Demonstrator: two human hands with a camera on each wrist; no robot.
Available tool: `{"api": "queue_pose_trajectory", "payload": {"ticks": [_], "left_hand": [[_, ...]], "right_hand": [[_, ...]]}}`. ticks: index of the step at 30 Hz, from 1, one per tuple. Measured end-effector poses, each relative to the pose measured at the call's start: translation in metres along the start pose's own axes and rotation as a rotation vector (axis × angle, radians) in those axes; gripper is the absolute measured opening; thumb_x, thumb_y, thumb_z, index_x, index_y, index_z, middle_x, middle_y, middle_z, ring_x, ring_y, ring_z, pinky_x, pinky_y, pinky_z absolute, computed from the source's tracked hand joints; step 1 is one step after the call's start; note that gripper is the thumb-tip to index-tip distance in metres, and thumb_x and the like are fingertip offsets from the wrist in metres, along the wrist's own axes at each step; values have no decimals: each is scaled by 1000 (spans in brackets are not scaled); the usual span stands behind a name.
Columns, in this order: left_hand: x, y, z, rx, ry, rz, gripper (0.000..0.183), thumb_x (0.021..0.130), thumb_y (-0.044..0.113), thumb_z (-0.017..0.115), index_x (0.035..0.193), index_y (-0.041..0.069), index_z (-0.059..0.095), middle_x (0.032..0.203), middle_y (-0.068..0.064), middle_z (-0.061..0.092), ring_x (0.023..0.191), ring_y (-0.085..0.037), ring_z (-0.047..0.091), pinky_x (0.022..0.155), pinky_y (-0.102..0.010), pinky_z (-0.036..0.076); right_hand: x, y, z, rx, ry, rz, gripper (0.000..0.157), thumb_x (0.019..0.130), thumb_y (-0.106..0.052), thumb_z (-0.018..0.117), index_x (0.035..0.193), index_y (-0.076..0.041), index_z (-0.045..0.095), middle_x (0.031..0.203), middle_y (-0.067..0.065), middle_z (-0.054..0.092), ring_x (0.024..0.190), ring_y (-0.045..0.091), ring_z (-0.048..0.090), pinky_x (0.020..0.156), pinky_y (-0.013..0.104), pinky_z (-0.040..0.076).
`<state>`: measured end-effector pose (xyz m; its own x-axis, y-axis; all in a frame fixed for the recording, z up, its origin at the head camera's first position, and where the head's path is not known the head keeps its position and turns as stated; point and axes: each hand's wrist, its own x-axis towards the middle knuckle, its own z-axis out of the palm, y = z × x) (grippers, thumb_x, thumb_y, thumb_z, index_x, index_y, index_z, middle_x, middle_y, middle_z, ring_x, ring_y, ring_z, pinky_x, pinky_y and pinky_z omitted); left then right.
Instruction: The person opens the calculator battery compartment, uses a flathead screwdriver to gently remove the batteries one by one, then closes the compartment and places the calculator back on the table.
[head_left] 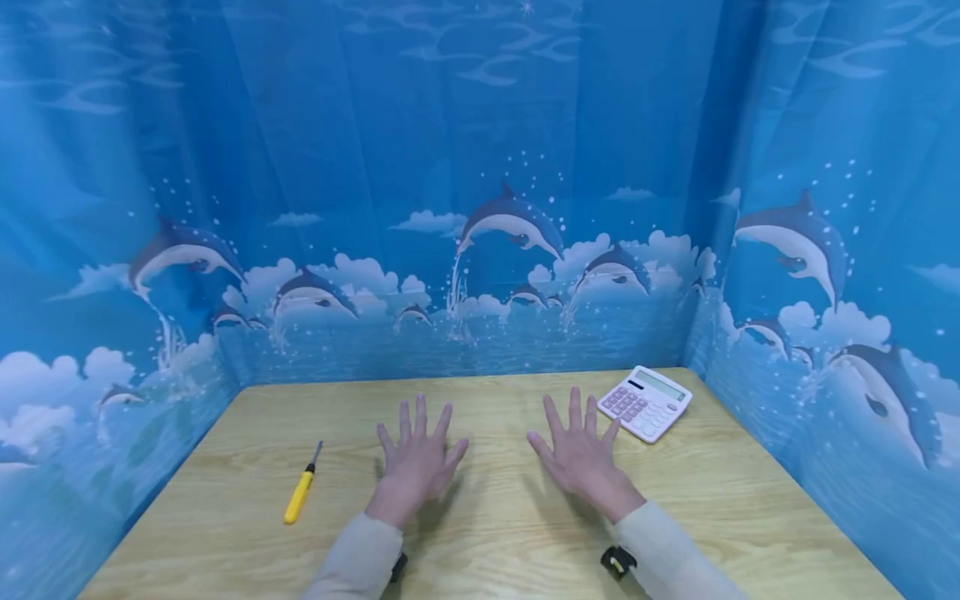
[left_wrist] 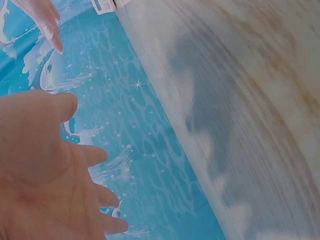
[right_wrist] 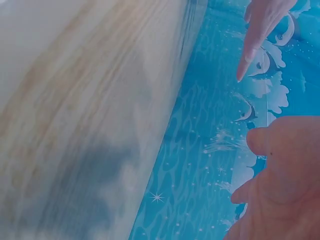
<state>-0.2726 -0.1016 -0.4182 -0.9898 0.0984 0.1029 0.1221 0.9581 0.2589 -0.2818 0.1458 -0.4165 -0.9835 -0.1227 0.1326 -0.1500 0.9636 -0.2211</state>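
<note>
Counting two hands over one worktop (head_left: pixel 495 517): left hand (head_left: pixel 417 461), right hand (head_left: pixel 583 458), both palm down, fingers splayed wide, empty. Also counting one yellow-handled screwdriver (head_left: pixel 303 485) left of left hand, one pink-and-white calculator (head_left: pixel 647 404) just beside right hand.

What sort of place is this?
Likely a curtained-off demo or recording booth: a wood-grain table with dolphin-print sheeting behind it and along both sides, and a yellow-handled tool and calculator set well apart on top.
</note>
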Motion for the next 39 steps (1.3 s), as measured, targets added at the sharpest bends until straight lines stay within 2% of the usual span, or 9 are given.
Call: {"api": "queue_pose_trajectory", "payload": {"ticks": [7, 12, 15, 20, 24, 26, 31, 34, 39], "left_hand": [[-1, -1, -2, -8, -1, 20, 68, 107, 57, 38, 164, 23, 27, 172, -22, 3, 159, -50, 4, 119, -82, 1], [-1, -4, -4, -23, -39, 50, 71, 104, 50, 51, 164, 23, 25, 172, -23, 3, 159, -50, 3, 119, -82, 1], [0, -6, -5, -30, -61, 80, 74, 102, 46, 59, 164, 23, 27, 172, -23, 6, 158, -50, 5, 119, -82, 4], [2, -8, -8, -73, -105, 137, 72, 100, 42, 62, 162, 24, 31, 172, -21, 13, 159, -48, 12, 121, -79, 12], [3, -10, -11, -124, -134, 176, 66, 101, 41, 62, 160, 24, 37, 171, -20, 19, 157, -46, 20, 122, -76, 19], [3, -11, -13, -144, -145, 198, 63, 102, 41, 61, 158, 22, 41, 169, -21, 25, 155, -47, 26, 121, -74, 25], [5, -11, -19, -173, -175, 261, 59, 101, 39, 63, 153, 14, 50, 159, -23, 45, 146, -45, 43, 119, -66, 38], [7, -11, -20, -185, -191, 299, 57, 100, 35, 64, 150, 10, 53, 152, -21, 54, 142, -42, 50, 120, -59, 41], [8, -10, -22, -193, -210, 347, 55, 100, 33, 64, 149, 8, 54, 146, -17, 61, 137, -37, 57, 117, -55, 45]], "right_hand": [[1, 4, -2, 0, -1, 9, 73, 107, -57, 36, 165, -17, 20, 170, 30, 1, 155, 58, 3, 114, 88, 4], [3, 13, -7, 24, -5, 30, 74, 107, -52, 40, 165, -12, 18, 168, 33, 6, 153, 61, 8, 114, 86, 10], [7, 24, -15, 67, -13, 57, 76, 107, -48, 44, 165, -8, 16, 165, 38, 13, 149, 64, 16, 115, 84, 19], [18, 53, -32, 165, 1, 94, 74, 104, -38, 53, 160, 1, 24, 156, 41, 32, 142, 62, 35, 111, 75, 37], [27, 80, -45, 211, 89, 97, 64, 100, -28, 60, 149, 8, 42, 143, 39, 51, 129, 58, 51, 105, 69, 46], [31, 94, -50, 212, 135, 105, 59, 99, -25, 61, 144, 10, 47, 138, 38, 55, 125, 58, 54, 103, 68, 48], [39, 122, -53, 209, 169, 161, 61, 97, -23, 61, 143, 13, 46, 138, 41, 53, 126, 60, 51, 102, 68, 47], [43, 139, -49, 226, 145, 209, 64, 97, -23, 61, 144, 16, 43, 139, 42, 51, 126, 61, 50, 103, 68, 47], [47, 168, -44, 269, 67, 287, 69, 97, -24, 61, 144, 21, 37, 143, 45, 44, 130, 61, 46, 110, 68, 43]]}}
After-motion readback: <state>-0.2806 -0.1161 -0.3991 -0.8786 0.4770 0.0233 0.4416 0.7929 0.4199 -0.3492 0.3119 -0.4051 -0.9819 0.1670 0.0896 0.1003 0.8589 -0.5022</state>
